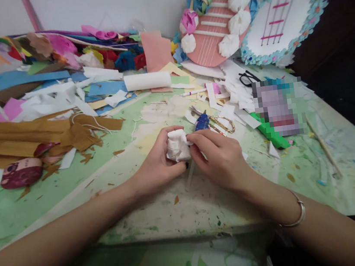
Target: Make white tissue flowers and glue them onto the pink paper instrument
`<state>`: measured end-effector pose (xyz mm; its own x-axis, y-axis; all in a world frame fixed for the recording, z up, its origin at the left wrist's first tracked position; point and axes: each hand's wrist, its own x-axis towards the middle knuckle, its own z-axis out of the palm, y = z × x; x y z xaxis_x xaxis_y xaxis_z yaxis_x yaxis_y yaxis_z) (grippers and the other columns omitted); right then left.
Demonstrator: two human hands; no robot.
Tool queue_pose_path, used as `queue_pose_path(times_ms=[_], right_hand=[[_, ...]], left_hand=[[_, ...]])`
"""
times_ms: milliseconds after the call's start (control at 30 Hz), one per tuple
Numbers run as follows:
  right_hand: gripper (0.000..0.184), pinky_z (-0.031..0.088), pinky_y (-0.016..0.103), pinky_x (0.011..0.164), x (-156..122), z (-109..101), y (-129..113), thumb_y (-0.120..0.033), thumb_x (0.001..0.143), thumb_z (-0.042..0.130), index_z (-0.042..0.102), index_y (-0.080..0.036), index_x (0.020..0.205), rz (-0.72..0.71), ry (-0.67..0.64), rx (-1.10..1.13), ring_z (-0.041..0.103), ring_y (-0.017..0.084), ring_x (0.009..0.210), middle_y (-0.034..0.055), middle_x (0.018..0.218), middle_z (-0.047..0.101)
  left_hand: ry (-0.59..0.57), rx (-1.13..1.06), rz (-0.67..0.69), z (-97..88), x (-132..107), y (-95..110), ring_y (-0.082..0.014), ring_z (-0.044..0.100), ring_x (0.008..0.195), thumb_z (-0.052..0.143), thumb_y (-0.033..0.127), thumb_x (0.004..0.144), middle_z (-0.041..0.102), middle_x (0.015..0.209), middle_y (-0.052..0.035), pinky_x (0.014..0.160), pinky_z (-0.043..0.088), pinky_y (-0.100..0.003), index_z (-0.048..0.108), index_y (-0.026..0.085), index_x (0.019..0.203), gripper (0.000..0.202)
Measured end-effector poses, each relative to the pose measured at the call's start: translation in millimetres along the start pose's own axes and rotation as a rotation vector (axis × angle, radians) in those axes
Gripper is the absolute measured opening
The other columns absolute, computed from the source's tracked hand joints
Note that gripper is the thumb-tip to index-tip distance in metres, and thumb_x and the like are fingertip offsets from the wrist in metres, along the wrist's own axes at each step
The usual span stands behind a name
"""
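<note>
My left hand (159, 161) and my right hand (220, 157) meet over the middle of a paint-stained green table (74, 194). Together they grip a crumpled white paper flower (177, 146). The left hand's fingers curl round its left side. The right hand pinches its right edge with thumb and fingers. A thin white stick (190, 174) runs down from the flower between my hands. A silver bangle (298, 215) sits on my right wrist.
Gold-handled scissors (218, 123) lie just beyond my right hand; black scissors (249, 78) lie farther back. A white paper roll (147, 80), brown paper strips (18, 138), coloured scraps, a green marker (271, 133) and two guitar-shaped paper crafts (216, 27) crowd the table's far side.
</note>
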<state>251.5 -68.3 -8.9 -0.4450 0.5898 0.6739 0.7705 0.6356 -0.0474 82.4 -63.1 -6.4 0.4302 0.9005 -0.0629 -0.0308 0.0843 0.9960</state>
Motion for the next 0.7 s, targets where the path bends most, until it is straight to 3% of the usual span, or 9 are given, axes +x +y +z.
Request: queue_pose_path(times_ms=[133,233,433,700], right_hand=[[0.021,0.045,0.026,0.060,2.8,-4.0,3.2,-0.012,0.090,0.046,0.067,-0.016,0.092,0.083,-0.017,0.029,0.063,0.015,0.069,0.0059,0.080,0.072],[0.019,0.046,0.025,0.061,2.2,-3.5,6.7,-0.013,0.088,0.049,0.067,-0.015,0.093,0.141,-0.020,0.089,0.064,0.014,0.068,0.0047,0.079,0.072],[0.020,0.047,0.026,0.063,1.2,0.2,9.8,-0.014,0.087,0.050,0.068,-0.013,0.095,0.175,-0.137,0.174,0.066,0.016,0.070,0.0073,0.082,0.073],[0.016,0.048,0.023,0.067,2.2,3.1,11.1,-0.014,0.087,0.052,0.067,-0.015,0.094,0.138,-0.120,0.310,0.066,0.013,0.072,0.0051,0.082,0.073]], left_hand=[[-0.011,-0.071,0.002,-2.6,0.3,2.3,-0.0132,0.054,0.086,0.066,0.012,0.066,0.055,0.102,-0.0024,0.069,0.043,-0.021,0.040,0.018,0.126,0.065],[0.028,-0.108,0.018,-6.1,2.5,2.9,-0.0139,0.057,0.089,0.066,0.015,0.069,0.058,0.109,-0.0048,0.074,0.046,-0.022,0.048,0.016,0.121,0.055],[0.118,0.167,0.002,-15.3,7.6,7.3,-0.0192,0.063,0.098,0.066,0.017,0.068,0.064,0.111,-0.0072,0.084,0.050,-0.030,0.060,0.015,0.106,0.039],[0.096,0.282,-0.035,-20.4,9.5,9.8,-0.0157,0.065,0.072,0.068,0.025,0.072,0.070,0.092,-0.0055,0.059,0.049,-0.024,0.068,0.015,0.098,0.028]])
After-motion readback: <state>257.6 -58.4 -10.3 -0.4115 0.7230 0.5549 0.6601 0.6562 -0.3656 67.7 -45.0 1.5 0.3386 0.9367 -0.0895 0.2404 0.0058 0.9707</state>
